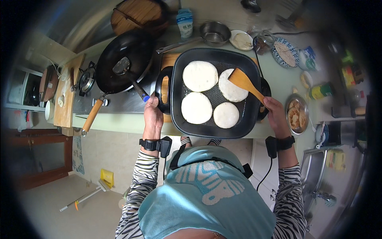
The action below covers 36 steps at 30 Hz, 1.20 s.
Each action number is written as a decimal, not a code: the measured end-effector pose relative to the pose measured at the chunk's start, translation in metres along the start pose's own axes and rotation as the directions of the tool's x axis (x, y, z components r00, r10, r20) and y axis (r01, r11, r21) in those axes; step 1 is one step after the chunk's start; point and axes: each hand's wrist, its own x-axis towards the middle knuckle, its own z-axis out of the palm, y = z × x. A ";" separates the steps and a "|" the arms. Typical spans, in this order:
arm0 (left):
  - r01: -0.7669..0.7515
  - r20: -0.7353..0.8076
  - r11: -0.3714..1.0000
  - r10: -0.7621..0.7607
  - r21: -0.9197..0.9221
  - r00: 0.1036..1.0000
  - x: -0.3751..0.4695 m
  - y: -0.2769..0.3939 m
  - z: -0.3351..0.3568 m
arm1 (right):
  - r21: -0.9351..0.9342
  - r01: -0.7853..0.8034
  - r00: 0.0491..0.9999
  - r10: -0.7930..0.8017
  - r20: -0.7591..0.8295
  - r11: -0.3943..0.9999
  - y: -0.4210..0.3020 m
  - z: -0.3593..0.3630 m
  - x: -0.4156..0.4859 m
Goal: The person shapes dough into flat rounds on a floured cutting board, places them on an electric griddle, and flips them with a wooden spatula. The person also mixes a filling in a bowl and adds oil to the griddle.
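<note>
A square black electric pan (215, 131) stands on a wooden board at the counter's front edge. Several pale flatbreads lie in it, a large one (200, 76) at the back left and the smallest (226, 115) at the front right. My right hand (275, 113) holds a wooden spatula (243, 80), whose blade rests on the back right flatbread (229, 89). At the pan's left handle (164, 89) is my left hand (153, 112), with fingertips by the blue-tipped handle end of a metal turner (122, 66). That turner lies in a black wok (107, 64); what my left fingers grip is unclear.
Behind the pan are a steel saucepan (215, 33), a white plate of dough (241, 40) and a glass jar (263, 43). A patterned plate (285, 52) and a steel dish of browned flatbreads (297, 115) stand right. The wok's wooden handle (93, 115) juts over the front edge.
</note>
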 end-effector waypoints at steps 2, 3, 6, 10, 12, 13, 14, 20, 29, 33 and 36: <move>0.001 0.000 1.000 -0.001 -0.013 1.000 -0.002 0.000 0.005 | 0.037 -0.013 1.000 0.013 -0.010 0.999 0.001 -0.003 -0.001; -0.001 0.010 1.000 0.001 -0.018 1.000 -0.002 0.001 0.006 | 0.037 0.014 1.000 -0.014 -0.016 0.999 0.002 -0.003 -0.001; -0.024 0.085 1.000 0.025 -0.016 0.996 -0.003 0.003 0.007 | 0.050 0.042 0.998 -0.040 -0.047 0.998 0.002 -0.003 -0.002; -0.031 0.140 0.999 0.034 -0.025 0.990 -0.005 0.005 0.007 | 0.083 0.044 0.999 -0.042 -0.018 0.996 -0.002 -0.003 -0.002; -0.020 0.123 0.999 0.026 -0.049 0.992 -0.006 0.003 0.007 | 0.067 0.064 0.998 -0.062 -0.034 0.996 -0.006 -0.003 -0.002; -0.020 0.121 0.999 0.026 -0.047 0.992 -0.006 0.002 0.006 | 0.088 0.050 0.999 -0.049 -0.016 0.995 -0.007 -0.003 -0.002; -0.023 0.115 0.998 0.030 -0.060 0.993 -0.007 0.001 0.005 | 0.089 0.051 0.999 -0.051 -0.013 0.995 -0.009 -0.002 -0.001; -0.029 0.116 0.998 0.034 -0.048 0.993 -0.007 0.004 0.003 | 0.083 0.053 0.999 -0.053 0.006 0.995 -0.017 0.005 0.004; 0.012 -0.048 1.000 -0.012 0.002 0.999 0.000 0.007 -0.013 | 0.090 -0.121 0.992 0.118 0.040 0.989 -0.015 0.022 0.026; 0.049 -0.149 0.999 -0.048 0.001 0.988 0.011 0.010 -0.024 | 0.036 -0.114 0.993 0.113 0.030 0.993 -0.006 0.027 0.038; 0.075 -0.161 0.997 -0.071 0.018 0.984 0.018 0.014 -0.025 | 0.109 -0.167 0.981 0.154 0.122 0.980 -0.001 0.026 0.049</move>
